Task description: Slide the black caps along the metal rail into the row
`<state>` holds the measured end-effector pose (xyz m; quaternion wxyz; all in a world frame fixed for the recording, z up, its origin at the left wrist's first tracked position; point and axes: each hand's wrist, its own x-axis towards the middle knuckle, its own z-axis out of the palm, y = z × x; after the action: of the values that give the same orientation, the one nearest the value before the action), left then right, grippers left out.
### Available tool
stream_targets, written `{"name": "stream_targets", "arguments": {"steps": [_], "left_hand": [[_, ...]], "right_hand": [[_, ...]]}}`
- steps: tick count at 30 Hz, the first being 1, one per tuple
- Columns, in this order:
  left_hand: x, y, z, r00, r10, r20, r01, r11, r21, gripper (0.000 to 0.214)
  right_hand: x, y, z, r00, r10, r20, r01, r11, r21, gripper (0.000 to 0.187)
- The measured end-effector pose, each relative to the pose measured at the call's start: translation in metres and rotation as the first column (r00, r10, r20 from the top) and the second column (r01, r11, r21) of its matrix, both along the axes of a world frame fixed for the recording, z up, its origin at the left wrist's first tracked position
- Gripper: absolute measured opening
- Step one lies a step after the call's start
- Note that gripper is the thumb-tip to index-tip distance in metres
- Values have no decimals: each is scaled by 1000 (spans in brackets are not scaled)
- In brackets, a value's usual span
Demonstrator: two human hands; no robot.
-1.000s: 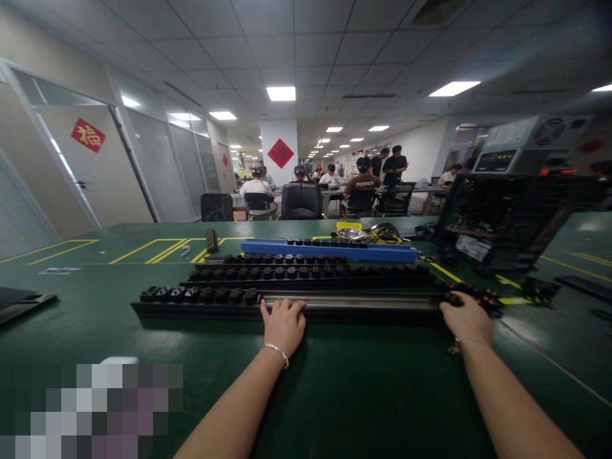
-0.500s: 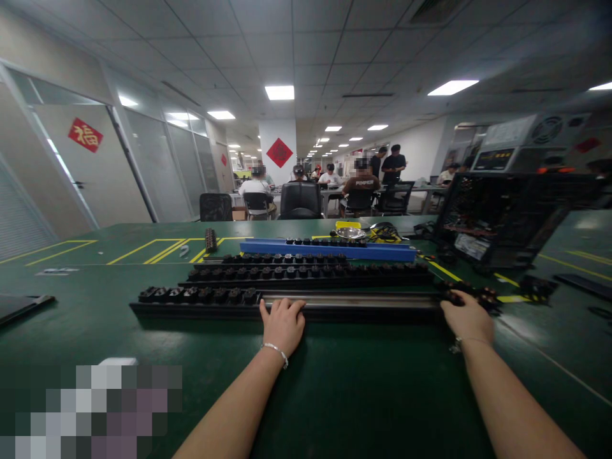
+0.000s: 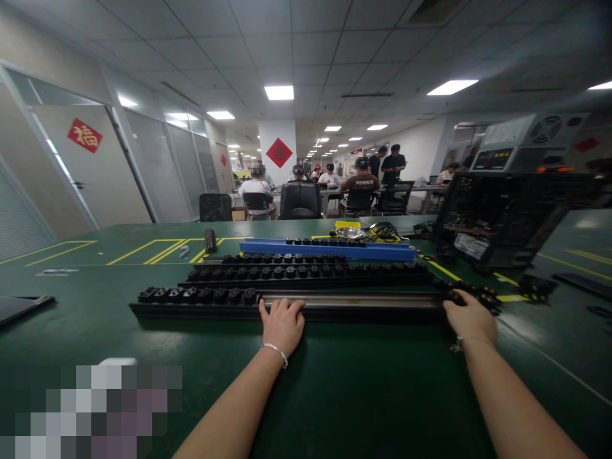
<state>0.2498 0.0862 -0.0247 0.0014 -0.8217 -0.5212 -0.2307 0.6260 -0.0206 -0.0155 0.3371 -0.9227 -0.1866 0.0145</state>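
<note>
A long black rail (image 3: 373, 312) with a metallic channel lies across the table in front of me. Several small black blocks (image 3: 203, 294) with round tops sit in a row along its left part. My left hand (image 3: 283, 324) is bent over the rail's near edge, fingertips on the channel just right of the last block. At the rail's right end, my right hand (image 3: 471, 319) has its fingers closed among a cluster of loose black parts (image 3: 488, 296). What those fingers hold is hidden.
Behind lie another black rail with blocks (image 3: 310, 273) and a blue rail (image 3: 329, 250). An open computer case (image 3: 497, 217) stands at the back right. A metal bowl (image 3: 350, 233) is at the back. A dark flat object (image 3: 23, 308) lies left; people sit beyond the table.
My right hand has shifted slightly to the right at the rail's end. My left hand and the rail have stayed in place.
</note>
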Motion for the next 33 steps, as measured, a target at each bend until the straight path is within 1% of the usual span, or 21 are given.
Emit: {"name": "stream_targets", "arguments": {"steps": [5,9,16,21,33], "left_hand": [[0,0,-1,1000,-1,10,1,1000,10,31],[0,0,-1,1000,-2,13,2,1000,16,31],[1,0,0,1000,16,5,-16,1000,-12,31],[0,1,-2,1000,2,19,-2,1000,9,31],[-1,2,-4,1000,-14,27,13,1000,26,30]], "right_hand": [[3,-3,-3,999,-10,38,9,1000,27,56],[3,-4,-3,999,-24,28,23,999,28,57],[4,-4,-1,998,-58,4,58,998,36,57],[7,-4,-1,997,-71,-15,71,997,34,59],[6,-7,-5,991,-130,26,124,979,162,56]]}}
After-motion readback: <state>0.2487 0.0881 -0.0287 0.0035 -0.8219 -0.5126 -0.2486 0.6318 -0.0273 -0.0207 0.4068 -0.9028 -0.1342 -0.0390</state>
